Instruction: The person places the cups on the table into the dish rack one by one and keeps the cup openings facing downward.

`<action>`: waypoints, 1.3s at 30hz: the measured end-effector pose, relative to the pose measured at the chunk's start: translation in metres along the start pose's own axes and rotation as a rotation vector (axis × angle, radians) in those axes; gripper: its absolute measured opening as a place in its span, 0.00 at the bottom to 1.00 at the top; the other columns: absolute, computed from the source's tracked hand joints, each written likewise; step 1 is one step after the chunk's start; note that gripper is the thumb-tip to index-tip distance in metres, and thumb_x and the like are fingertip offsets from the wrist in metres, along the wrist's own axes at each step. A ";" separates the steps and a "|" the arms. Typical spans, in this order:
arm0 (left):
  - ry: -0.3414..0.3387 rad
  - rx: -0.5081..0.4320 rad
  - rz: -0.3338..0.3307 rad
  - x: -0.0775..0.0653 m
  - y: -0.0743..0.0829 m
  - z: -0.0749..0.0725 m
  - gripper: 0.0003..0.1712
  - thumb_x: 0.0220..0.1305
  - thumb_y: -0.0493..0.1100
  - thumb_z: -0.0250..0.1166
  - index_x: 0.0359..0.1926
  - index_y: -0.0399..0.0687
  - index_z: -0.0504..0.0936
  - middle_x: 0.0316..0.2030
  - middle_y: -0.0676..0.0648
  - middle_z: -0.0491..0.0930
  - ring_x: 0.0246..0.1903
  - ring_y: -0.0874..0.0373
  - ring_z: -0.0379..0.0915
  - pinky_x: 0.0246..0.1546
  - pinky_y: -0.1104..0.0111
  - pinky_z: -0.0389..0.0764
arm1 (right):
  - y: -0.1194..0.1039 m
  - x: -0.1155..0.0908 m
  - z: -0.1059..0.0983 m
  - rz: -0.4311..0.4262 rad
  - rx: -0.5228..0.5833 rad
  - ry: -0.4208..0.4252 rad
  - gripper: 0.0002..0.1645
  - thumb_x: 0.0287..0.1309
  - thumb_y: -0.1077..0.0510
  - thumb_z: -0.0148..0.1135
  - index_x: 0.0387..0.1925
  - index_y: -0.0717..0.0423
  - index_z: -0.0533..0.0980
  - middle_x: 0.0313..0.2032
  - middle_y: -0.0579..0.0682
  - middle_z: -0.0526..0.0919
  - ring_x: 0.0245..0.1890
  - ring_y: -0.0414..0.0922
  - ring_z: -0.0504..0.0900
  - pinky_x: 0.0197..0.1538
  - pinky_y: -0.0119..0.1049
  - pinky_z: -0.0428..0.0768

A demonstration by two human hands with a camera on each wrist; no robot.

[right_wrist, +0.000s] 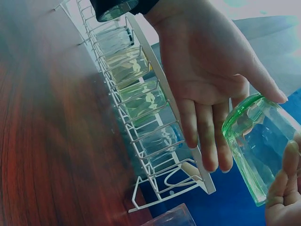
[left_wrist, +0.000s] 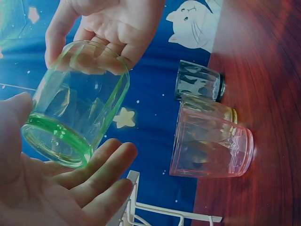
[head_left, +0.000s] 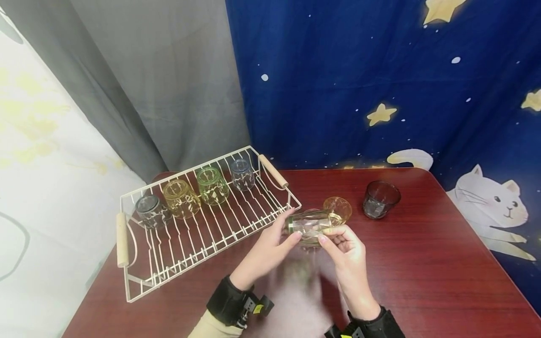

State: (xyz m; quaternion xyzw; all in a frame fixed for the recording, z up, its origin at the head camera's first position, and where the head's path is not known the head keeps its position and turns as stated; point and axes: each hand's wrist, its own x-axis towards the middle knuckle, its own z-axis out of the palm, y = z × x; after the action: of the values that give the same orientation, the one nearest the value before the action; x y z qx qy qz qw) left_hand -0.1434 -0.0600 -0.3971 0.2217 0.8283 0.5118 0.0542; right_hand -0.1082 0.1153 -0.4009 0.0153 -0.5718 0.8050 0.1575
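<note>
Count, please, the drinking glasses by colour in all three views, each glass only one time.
Green glasses: 2
Yellow glasses: 2
Grey glasses: 2
Blue glass: 1
Pink glass: 1
Total: 8 glasses

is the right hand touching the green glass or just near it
Touching. The head view shows it: the right hand pinches the green glass near its rim between thumb and finger.

Before me, a red table (head_left: 439,263) catches pale glare (head_left: 296,293). Behind it hang a grey curtain (head_left: 181,89) and, rightward, a blue curtain (head_left: 321,103) with yellow stars (head_left: 382,115) and a white cat (head_left: 492,204). On my left, a white backdrop (head_left: 42,197).
</note>
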 end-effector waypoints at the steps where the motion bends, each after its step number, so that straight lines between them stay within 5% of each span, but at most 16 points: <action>1: 0.013 -0.009 0.005 0.000 0.001 0.000 0.35 0.72 0.53 0.54 0.74 0.60 0.53 0.62 0.41 0.76 0.57 0.49 0.78 0.61 0.54 0.77 | 0.000 0.000 0.000 0.002 -0.003 -0.004 0.16 0.53 0.79 0.58 0.30 0.55 0.78 0.28 0.42 0.84 0.31 0.34 0.82 0.36 0.26 0.81; 17: 0.190 -0.100 -0.002 -0.002 0.006 -0.003 0.36 0.65 0.48 0.63 0.71 0.48 0.61 0.59 0.40 0.78 0.59 0.50 0.77 0.61 0.57 0.77 | 0.003 0.003 -0.005 0.021 -0.048 -0.138 0.09 0.55 0.73 0.62 0.30 0.56 0.77 0.32 0.41 0.86 0.35 0.35 0.84 0.39 0.25 0.82; 23: 0.283 -0.116 0.010 -0.004 0.011 -0.006 0.36 0.61 0.47 0.66 0.69 0.51 0.64 0.57 0.43 0.80 0.58 0.52 0.77 0.61 0.56 0.77 | 0.006 0.004 -0.006 0.079 -0.148 -0.183 0.10 0.56 0.72 0.62 0.30 0.54 0.77 0.31 0.39 0.85 0.34 0.33 0.83 0.38 0.25 0.81; 27: 0.322 -0.148 0.012 -0.004 0.015 -0.008 0.35 0.61 0.46 0.67 0.68 0.52 0.65 0.57 0.45 0.79 0.58 0.53 0.76 0.64 0.54 0.74 | 0.007 0.005 -0.008 0.123 -0.260 -0.241 0.03 0.58 0.68 0.63 0.34 0.60 0.77 0.32 0.37 0.84 0.36 0.33 0.82 0.40 0.26 0.82; 32: 0.358 -0.145 0.015 -0.005 0.018 -0.012 0.35 0.59 0.45 0.68 0.67 0.51 0.67 0.57 0.46 0.79 0.56 0.54 0.77 0.62 0.56 0.77 | 0.005 0.011 -0.013 0.114 -0.411 -0.359 0.08 0.58 0.65 0.63 0.39 0.67 0.77 0.34 0.34 0.84 0.37 0.29 0.82 0.44 0.26 0.82; 39: 0.403 -0.160 -0.025 -0.007 0.018 -0.026 0.36 0.59 0.45 0.69 0.67 0.49 0.66 0.60 0.44 0.76 0.57 0.51 0.78 0.60 0.56 0.78 | -0.001 0.028 -0.022 0.069 -0.579 -0.387 0.12 0.57 0.60 0.67 0.42 0.61 0.80 0.42 0.55 0.86 0.38 0.30 0.83 0.45 0.25 0.82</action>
State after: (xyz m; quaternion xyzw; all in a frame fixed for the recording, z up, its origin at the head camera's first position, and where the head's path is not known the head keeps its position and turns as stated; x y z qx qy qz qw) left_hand -0.1399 -0.0772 -0.3705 0.0996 0.7818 0.6090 -0.0890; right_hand -0.1314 0.1424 -0.4017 0.1030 -0.7959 0.5964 0.0169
